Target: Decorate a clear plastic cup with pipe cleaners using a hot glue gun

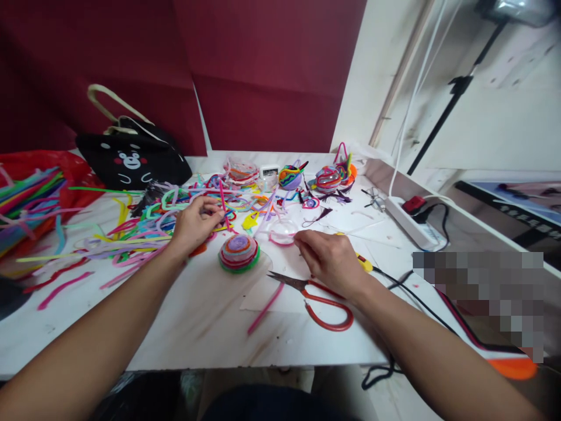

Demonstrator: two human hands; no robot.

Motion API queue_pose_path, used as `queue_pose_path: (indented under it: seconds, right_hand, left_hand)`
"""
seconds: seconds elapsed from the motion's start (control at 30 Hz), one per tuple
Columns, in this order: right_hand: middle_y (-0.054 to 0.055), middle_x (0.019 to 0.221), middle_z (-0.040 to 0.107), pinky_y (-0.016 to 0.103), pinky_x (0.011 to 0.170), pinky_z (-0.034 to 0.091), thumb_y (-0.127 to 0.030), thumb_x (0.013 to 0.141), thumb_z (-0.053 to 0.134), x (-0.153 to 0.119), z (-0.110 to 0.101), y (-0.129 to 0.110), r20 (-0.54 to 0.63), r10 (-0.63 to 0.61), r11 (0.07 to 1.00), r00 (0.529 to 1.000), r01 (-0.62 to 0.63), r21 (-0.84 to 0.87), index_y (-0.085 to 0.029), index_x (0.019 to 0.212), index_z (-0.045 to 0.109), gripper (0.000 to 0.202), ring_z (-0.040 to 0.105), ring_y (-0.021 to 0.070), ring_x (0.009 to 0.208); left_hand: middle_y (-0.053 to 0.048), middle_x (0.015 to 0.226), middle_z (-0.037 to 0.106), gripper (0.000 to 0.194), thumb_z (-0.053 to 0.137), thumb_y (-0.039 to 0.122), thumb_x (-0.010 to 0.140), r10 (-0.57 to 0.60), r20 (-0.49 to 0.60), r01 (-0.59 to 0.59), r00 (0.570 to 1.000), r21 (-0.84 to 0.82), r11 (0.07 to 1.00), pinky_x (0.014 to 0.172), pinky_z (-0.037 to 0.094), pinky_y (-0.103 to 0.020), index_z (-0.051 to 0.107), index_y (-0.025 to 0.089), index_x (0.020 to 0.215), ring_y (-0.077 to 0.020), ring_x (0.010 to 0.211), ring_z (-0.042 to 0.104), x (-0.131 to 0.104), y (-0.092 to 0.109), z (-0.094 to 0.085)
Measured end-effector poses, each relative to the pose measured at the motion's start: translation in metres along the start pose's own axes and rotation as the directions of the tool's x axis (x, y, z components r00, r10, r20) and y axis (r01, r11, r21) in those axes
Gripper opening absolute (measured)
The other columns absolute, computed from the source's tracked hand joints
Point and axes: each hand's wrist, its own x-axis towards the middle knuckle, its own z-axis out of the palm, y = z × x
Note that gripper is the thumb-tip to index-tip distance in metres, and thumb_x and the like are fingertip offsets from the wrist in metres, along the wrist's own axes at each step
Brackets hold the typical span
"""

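Note:
My left hand (199, 222) is over the edge of a pile of colourful pipe cleaners (144, 231), fingers curled and thumb near the fingertips; what it holds, if anything, is too small to make out. With its fingers pinched, my right hand (326, 257) is at the right side of a clear round shell (283, 229) with a pink strand along its rim. A striped dome of coiled pipe cleaners (239, 253) sits between the hands. Orange-handled scissors (328, 310) lie partly under my right hand, beside a loose pink pipe cleaner (265, 309).
Decorated balls (326, 179) stand along the table's back edge. A black bag (131, 158) is at the back left, near a red bag of pipe cleaners (79, 169). A white power strip (412, 222) and a yellow tool (363, 263) with a black cord are at the right.

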Motion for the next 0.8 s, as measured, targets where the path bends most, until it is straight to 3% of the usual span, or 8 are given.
queue_pose_path:
  seconds: [0.07,0.13,0.23,0.3,0.4,0.53,0.67,0.8]
  right_hand:
    - [0.004,0.075,0.072,0.023,0.061,0.041,-0.025,0.096,0.046,0.002,-0.001,0.004,-0.058,0.060,0.998,0.997,-0.062,-0.030,-0.018,0.094,0.065,0.020,0.065,0.0144,0.064]
    - [0.004,0.075,0.072,0.023,0.061,0.040,-0.027,0.096,0.046,0.005,-0.003,0.009,-0.115,0.116,0.991,0.987,-0.123,-0.059,-0.019,0.095,0.064,0.020,0.066,0.0153,0.065]
    - [0.004,0.076,0.073,0.024,0.062,0.039,-0.026,0.095,0.046,0.010,-0.006,0.016,-0.161,0.205,0.970,0.966,-0.222,-0.098,-0.020,0.093,0.064,0.019,0.067,0.0169,0.067]
    - [0.004,0.076,0.073,0.025,0.062,0.039,-0.026,0.094,0.047,0.012,-0.008,0.020,-0.166,0.264,0.952,0.950,-0.284,-0.113,-0.020,0.093,0.064,0.018,0.068,0.0179,0.069]
    - [0.004,0.079,0.074,0.026,0.064,0.039,-0.026,0.094,0.046,0.014,-0.011,0.025,-0.157,0.316,0.934,0.936,-0.336,-0.121,-0.020,0.095,0.064,0.019,0.069,0.0188,0.072]
    - [0.004,0.081,0.074,0.027,0.064,0.039,-0.028,0.095,0.043,0.016,-0.014,0.029,-0.158,0.356,0.915,0.921,-0.378,-0.140,-0.020,0.098,0.064,0.022,0.069,0.0198,0.075]
    - [0.004,0.082,0.075,0.028,0.063,0.037,-0.030,0.096,0.043,0.017,-0.016,0.032,-0.151,0.386,0.900,0.910,-0.408,-0.157,-0.022,0.100,0.065,0.023,0.069,0.0212,0.076]
    - [0.005,0.087,0.076,0.028,0.062,0.037,-0.030,0.095,0.045,0.017,-0.015,0.034,-0.153,0.377,0.905,0.914,-0.398,-0.147,-0.023,0.101,0.065,0.022,0.069,0.0218,0.077]
  left_hand:
    - [-0.006,0.101,0.068,0.030,0.069,0.037,0.074,0.246,-0.016,-0.232,0.969,0.278,0.932,0.075,0.050,-0.035,0.064,0.022,0.100,-0.0218,0.080,0.066,-0.004,0.009,0.000]
    - [-0.008,0.108,0.067,0.027,0.062,0.039,0.081,0.431,-0.002,-0.391,0.902,0.418,0.820,0.091,0.047,-0.039,0.065,0.021,0.101,-0.0270,0.101,0.063,-0.012,0.023,0.003]
    - [-0.008,0.106,0.069,0.029,0.055,0.040,0.087,0.488,0.080,-0.478,0.869,0.391,0.786,0.093,0.047,-0.038,0.065,0.020,0.104,-0.0258,0.100,0.064,-0.025,0.051,0.013]
    - [-0.010,0.115,0.068,0.037,0.054,0.043,0.087,0.502,0.241,-0.556,0.831,0.361,0.749,0.098,0.045,-0.038,0.063,0.018,0.112,-0.0263,0.109,0.062,-0.032,0.067,0.023]
    - [-0.013,0.135,0.058,0.058,0.056,0.051,0.084,0.436,0.484,-0.625,0.758,0.348,0.699,0.107,0.039,-0.039,0.055,0.016,0.130,-0.0283,0.125,0.053,-0.034,0.082,0.042]
    - [-0.017,0.148,0.047,0.076,0.061,0.049,0.078,0.190,0.708,-0.640,0.680,0.446,0.626,0.112,0.033,-0.040,0.043,0.012,0.142,-0.0317,0.138,0.041,-0.024,0.093,0.067]
    - [-0.021,0.149,0.044,0.088,0.066,0.047,0.070,0.032,0.801,-0.635,0.598,0.448,0.630,0.111,0.034,-0.038,0.039,0.008,0.144,-0.0326,0.136,0.043,-0.013,0.099,0.085]
    - [-0.020,0.144,0.051,0.083,0.067,0.045,0.066,0.003,0.807,-0.614,0.590,0.447,0.651,0.106,0.039,-0.039,0.046,0.011,0.140,-0.0339,0.131,0.050,-0.007,0.100,0.093]
